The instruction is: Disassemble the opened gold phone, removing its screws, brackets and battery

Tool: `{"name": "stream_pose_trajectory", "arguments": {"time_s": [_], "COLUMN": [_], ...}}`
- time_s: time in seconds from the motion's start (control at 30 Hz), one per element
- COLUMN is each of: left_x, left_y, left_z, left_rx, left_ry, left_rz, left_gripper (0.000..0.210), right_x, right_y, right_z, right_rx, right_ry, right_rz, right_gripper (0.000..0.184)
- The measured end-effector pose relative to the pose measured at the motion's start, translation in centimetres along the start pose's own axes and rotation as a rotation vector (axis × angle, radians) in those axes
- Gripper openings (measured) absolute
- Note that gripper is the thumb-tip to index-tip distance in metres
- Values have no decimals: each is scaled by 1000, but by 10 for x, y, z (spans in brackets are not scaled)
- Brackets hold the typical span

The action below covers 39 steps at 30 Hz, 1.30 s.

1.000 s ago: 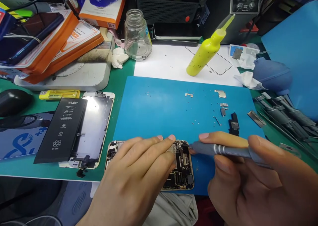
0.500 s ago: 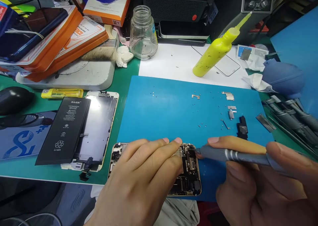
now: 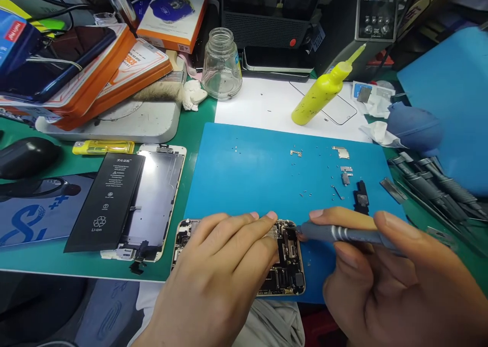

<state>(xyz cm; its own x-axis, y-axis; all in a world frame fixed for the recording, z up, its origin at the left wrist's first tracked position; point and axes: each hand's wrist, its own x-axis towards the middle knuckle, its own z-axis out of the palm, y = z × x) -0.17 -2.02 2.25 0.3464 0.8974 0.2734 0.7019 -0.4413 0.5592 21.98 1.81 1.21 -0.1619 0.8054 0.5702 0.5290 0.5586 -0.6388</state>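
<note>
My left hand (image 3: pixel 221 265) lies over an opened phone (image 3: pixel 287 260) with bare internal parts, gripping it at the blue mat's near edge. It hides the phone's middle; its thumb is out of sight. In my right hand (image 3: pixel 381 281) a grey screwdriver (image 3: pixel 346 234) is held nearly level, fingers closed round its handle. The tip points left to the phone's upper right corner, where the contact is too small to make out. Beyond the hands, small screws, a metal bracket (image 3: pixel 296 153), a metal shield plate (image 3: pixel 341 152) and a black module (image 3: pixel 361 198) lie on the mat (image 3: pixel 247 179).
At left, a black battery (image 3: pixel 104 204) lies partly on a detached screen (image 3: pixel 160 199), near a yellow case (image 3: pixel 102 147) and a mouse (image 3: pixel 30 157). Behind stand a glass jar (image 3: pixel 221 67) and a yellow bottle (image 3: pixel 318 97). Pen-like tools (image 3: pixel 438 179) and a blue blower (image 3: pixel 415 125) are at right.
The view has shifted slightly, so the bench things sit lower and those on the right further left. My hands keep about the same hold on the phone and screwdriver.
</note>
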Motion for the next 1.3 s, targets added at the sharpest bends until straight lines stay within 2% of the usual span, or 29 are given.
{"name": "stream_pose_trajectory", "arguments": {"time_s": [0.07,0.1,0.2,0.27,0.4,0.5,0.63,0.73,0.87,0.97,1.07,1.3], "left_x": [0,0,1,2,6,7,6,7,12,19,23,28], "left_y": [1,2,2,3,4,5,5,6,9,10,8,11], "left_z": [1,2,3,3,2,1,-3,-5,-5,-4,-2,-2], "left_rx": [1,6,26,28,16,8,-6,-17,3,31,45,64], "left_ry": [16,31,80,108,127,127,131,136,129,106,91,66], "left_rz": [3,4,8,12,10,0,-13,-15,-34,-57,-62,-38], "left_gripper": [20,20,20,20,21,21,22,24,22,16,14,20], "right_x": [5,8,15,17,15,15,13,10,7,9,11,8], "right_y": [-1,-1,2,4,7,5,3,4,5,2,-2,-2], "right_z": [0,-1,-1,0,2,4,3,2,3,3,2,0], "right_rx": [-40,-52,-38,7,60,46,50,45,55,76,164,308], "right_ry": [-12,-20,-53,-71,-42,-26,-20,-10,14,32,46,47], "right_rz": [-90,-141,-239,-265,-272,-275,-236,-246,-178,-69,28,45], "right_gripper": [32,38,73,85,84,89,82,90,77,79,71,58]}}
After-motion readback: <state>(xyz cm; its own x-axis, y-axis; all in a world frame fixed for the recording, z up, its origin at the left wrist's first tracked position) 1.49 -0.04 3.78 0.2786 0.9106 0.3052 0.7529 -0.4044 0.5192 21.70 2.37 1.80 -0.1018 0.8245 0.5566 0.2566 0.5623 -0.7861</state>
